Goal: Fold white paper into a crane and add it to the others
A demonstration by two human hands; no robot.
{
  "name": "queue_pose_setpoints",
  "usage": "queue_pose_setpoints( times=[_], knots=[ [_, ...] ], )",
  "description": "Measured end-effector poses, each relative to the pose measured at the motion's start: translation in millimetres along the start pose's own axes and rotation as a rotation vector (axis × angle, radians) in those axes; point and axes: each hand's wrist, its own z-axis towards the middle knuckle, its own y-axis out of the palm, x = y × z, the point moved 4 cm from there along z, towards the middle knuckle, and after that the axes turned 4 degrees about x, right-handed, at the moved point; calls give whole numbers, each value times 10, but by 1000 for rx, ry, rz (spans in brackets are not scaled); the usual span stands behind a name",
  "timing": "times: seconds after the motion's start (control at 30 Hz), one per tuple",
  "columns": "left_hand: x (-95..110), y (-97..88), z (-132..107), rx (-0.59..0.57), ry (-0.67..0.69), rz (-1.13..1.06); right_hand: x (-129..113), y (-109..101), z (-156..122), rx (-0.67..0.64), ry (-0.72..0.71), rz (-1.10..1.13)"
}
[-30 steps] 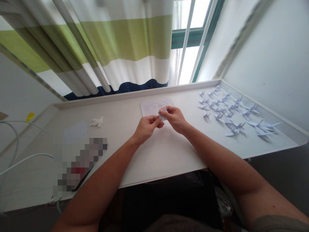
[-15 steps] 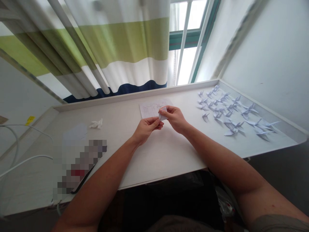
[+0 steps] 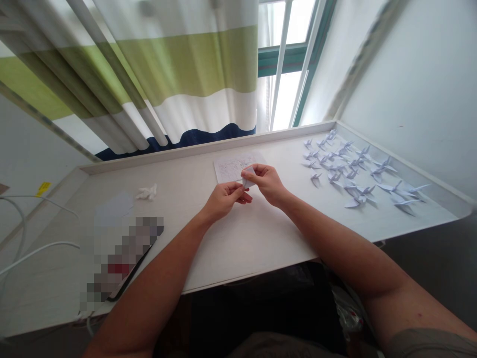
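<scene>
Both of my hands meet above the middle of the white table (image 3: 242, 243), pinching a small folded piece of pale paper (image 3: 248, 177) between them. My left hand (image 3: 223, 199) grips its lower left edge with curled fingers. My right hand (image 3: 266, 183) pinches its upper right part between thumb and fingers. Just behind the hands a printed sheet (image 3: 231, 167) lies flat on the table. Much of the folded paper is hidden by my fingers.
Several folded paper cranes (image 3: 354, 171) are spread over the table's right side. A crumpled white scrap (image 3: 146, 192) and a pale paper stack (image 3: 114, 209) lie at the left, with white cables (image 3: 33, 248) beyond. A striped curtain (image 3: 167, 84) and window stand behind the table.
The hands keep their pinch on the folded paper and have shifted slightly left and down in view as the head turned a little; the fingers have adjusted only slightly.
</scene>
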Motion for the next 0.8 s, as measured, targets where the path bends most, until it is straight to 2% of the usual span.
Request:
queue_pose_setpoints(
  times=[0.23, 0.37, 0.53, 0.67, 0.8],
  knots=[
    [73, -33, -24, 76, -33, 61, -34, -5, 0, -5, -5, -7],
    [92, -38, -30, 32, -63, 85, -31, 9, 0, -82, -1, -84],
    [65, -50, -2, 23, 40, 85, 2, 16, -10, -149, -39, -110],
    [25, -12, 3, -1, 61, 71, -5, 19, -25, -142, -51, -162],
    [26, 6, -8, 34, 66, 78, -50, 24, -34, -126, -7, -179]
  ],
)
